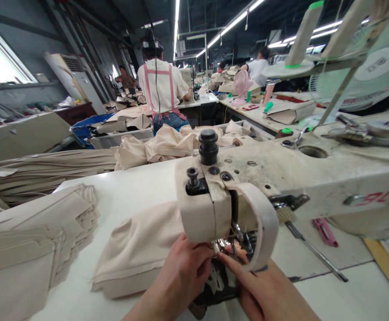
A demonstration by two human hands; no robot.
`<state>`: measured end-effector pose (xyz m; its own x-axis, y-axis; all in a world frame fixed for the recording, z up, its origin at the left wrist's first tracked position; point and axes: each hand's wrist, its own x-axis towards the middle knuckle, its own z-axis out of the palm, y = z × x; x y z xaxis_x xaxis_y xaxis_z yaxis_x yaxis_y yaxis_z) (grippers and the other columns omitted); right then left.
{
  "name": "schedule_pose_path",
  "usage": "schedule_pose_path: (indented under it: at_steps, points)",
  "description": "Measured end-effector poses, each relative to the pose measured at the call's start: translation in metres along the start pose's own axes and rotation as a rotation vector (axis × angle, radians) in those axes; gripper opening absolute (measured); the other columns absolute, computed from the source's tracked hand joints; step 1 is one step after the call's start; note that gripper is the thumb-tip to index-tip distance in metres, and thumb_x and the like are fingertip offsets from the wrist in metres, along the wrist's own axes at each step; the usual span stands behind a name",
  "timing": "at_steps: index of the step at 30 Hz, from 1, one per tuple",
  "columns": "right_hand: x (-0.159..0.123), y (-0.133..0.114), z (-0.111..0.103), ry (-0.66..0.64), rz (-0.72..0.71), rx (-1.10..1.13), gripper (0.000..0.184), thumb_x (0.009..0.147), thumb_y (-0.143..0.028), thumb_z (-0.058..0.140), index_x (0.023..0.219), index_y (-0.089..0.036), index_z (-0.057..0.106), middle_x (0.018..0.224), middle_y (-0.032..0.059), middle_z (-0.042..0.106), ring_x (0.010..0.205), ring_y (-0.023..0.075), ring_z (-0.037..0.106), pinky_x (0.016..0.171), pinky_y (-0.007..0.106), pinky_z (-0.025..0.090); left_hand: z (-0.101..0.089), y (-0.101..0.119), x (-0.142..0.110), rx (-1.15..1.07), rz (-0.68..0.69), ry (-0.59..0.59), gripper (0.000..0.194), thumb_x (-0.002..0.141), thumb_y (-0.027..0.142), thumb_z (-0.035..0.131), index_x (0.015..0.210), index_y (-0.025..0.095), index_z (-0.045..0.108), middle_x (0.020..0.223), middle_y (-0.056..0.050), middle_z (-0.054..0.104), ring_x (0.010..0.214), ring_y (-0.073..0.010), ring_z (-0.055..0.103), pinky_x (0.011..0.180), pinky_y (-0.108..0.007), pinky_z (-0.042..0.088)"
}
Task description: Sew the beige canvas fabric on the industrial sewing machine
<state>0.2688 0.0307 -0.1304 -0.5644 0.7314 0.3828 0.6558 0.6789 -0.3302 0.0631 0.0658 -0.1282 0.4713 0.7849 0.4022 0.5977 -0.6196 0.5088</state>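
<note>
Both hands meet under the sewing machine head, fabric left.

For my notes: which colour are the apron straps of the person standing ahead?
Pink, crossing over a white shirt; the apron straps show best in the head view.

Only the person's two hands and part of each forearm show, at the near edge of the scene. The left hand is bare, with no glove, ring or watch to be seen. The right hand is bare too. No sleeve reaches either visible forearm.
</note>
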Motion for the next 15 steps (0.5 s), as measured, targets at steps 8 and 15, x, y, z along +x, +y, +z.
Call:
schedule_pose_path:
  at_steps: [8,15]
  points:
    - [0.0017,0.0017,-0.0019,0.004,-0.026,-0.043,0.062,0.076,-0.002,0.038,0.134,-0.016,0.05,0.123,0.0135,0.062,0.116,0.0291,0.058,0.089,0.042,0.055,0.0004,0.0031,0.0009,-0.134,-0.077,0.019,0.02,0.073,0.001,0.054,0.067,0.016,0.065,0.072,-0.004,0.068,0.065,-0.015,0.061,0.056,-0.021,0.046]
    - [0.0043,0.0016,-0.003,-0.011,-0.069,-0.171,0.059,0.077,-0.002,0.037,0.132,-0.013,0.052,0.116,0.0154,0.066,0.107,0.0319,0.062,0.083,0.044,0.057,0.0004,0.0042,0.0021,-0.117,-0.084,0.044,0.018,0.072,0.003,0.055,0.062,0.016,0.06,0.071,-0.004,0.066,0.061,-0.0137,0.06,0.053,-0.021,0.044]
